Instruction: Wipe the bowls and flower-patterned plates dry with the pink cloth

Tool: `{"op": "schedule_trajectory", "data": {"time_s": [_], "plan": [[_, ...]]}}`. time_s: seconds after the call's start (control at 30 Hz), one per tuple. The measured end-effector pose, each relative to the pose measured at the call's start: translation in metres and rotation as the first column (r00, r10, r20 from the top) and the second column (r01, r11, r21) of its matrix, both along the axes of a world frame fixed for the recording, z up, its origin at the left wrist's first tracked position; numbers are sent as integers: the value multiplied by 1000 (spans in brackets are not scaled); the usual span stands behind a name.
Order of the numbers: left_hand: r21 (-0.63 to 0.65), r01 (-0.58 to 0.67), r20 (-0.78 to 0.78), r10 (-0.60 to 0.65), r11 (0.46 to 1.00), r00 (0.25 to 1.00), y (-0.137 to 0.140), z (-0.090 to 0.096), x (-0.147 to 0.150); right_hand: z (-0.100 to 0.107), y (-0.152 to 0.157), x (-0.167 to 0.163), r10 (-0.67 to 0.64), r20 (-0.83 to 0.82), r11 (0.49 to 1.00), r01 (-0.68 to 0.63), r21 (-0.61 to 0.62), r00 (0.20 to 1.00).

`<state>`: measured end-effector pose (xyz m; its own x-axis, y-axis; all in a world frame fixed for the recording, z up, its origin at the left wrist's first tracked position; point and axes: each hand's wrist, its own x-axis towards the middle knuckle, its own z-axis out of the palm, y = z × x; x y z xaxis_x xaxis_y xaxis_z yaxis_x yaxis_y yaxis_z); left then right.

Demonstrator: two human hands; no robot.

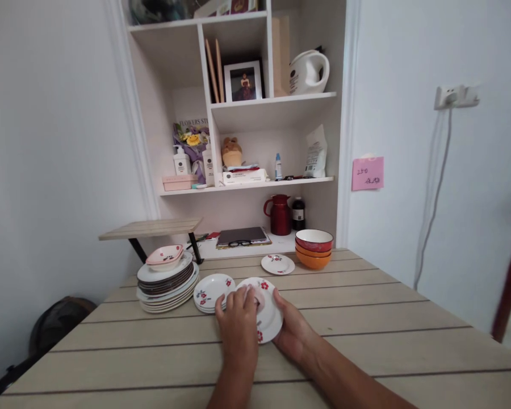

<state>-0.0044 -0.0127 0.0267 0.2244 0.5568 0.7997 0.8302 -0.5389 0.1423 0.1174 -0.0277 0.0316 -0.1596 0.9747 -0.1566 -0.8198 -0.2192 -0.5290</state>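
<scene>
My right hand [296,332] grips a small white plate [272,318] by its right edge, fingers behind it and thumb at the rim. Red flowers decorate this plate, which is tilted up towards me above the table. Across the plate's left side lies my left hand [239,324], its fingers bent over the face. A pale pink patch [260,300] shows at those fingertips; whether it is a cloth or something else I cannot make out. Just left is a short stack of matching flowered plates [213,288]. Another small flowered plate [277,264] lies behind.
At the left stands a tall stack of plates [166,289] topped by pink-rimmed bowls [165,257], beside a small raised wooden shelf [151,228]. Nested red and orange bowls [314,250] stand at the back right. Behind the slatted table [366,352] are a red jug [280,216] and shelving.
</scene>
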Motion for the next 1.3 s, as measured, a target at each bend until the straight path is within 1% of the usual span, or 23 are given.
{"op": "schedule_trajectory", "data": {"time_s": [0.07,0.13,0.2,0.27,0.37,0.43,0.53,0.6,0.67,0.73,0.83,0.87,0.93,1.07,1.2,1.3], "plan": [[-8,-48,-35,48,999,998,-5,2,-2,3,3,6,-35,-10,999,34,-42,999],[-10,-31,-68,31,999,997,-9,1,-1,7,5,15,-60,-23,997,59,-44,998],[-3,51,-101,-51,999,994,-12,-2,2,11,4,22,-66,-17,997,65,-27,998],[30,174,-154,-167,984,974,-11,-7,7,13,2,24,-52,25,997,53,-48,998],[68,334,-195,-316,940,929,-4,-14,9,11,-3,14,-5,96,996,13,-83,995],[72,378,-162,-363,923,918,1,-15,6,9,-5,5,45,90,998,-40,-53,995],[95,353,-99,-344,931,934,5,-13,2,7,-5,-3,80,8,997,-80,12,997],[95,293,-71,-287,951,955,5,-11,2,7,-4,-4,73,-31,997,-72,28,997],[79,209,-62,-205,975,977,3,-7,3,6,-2,-3,84,-49,996,-83,22,995],[93,109,-74,-102,990,992,2,-4,3,6,1,-2,106,-61,994,-105,15,992],[148,-16,-110,32,989,993,0,1,0,7,3,-1,130,-86,991,-127,45,988],[149,-36,-124,55,988,991,-1,2,-1,7,4,0,123,-90,991,-119,53,988],[119,-19,-174,40,993,984,-1,2,-2,9,7,5,93,-88,995,-89,51,992],[6,111,-275,-105,994,956,0,-4,-1,12,9,17,36,-55,999,-35,22,998],[-115,191,-200,-211,975,957,0,-6,-1,10,10,20,21,-16,1000,-21,16,1000],[-207,202,-138,-233,957,963,-2,-4,-2,9,8,17,3,2,999,-3,36,1000]]}}
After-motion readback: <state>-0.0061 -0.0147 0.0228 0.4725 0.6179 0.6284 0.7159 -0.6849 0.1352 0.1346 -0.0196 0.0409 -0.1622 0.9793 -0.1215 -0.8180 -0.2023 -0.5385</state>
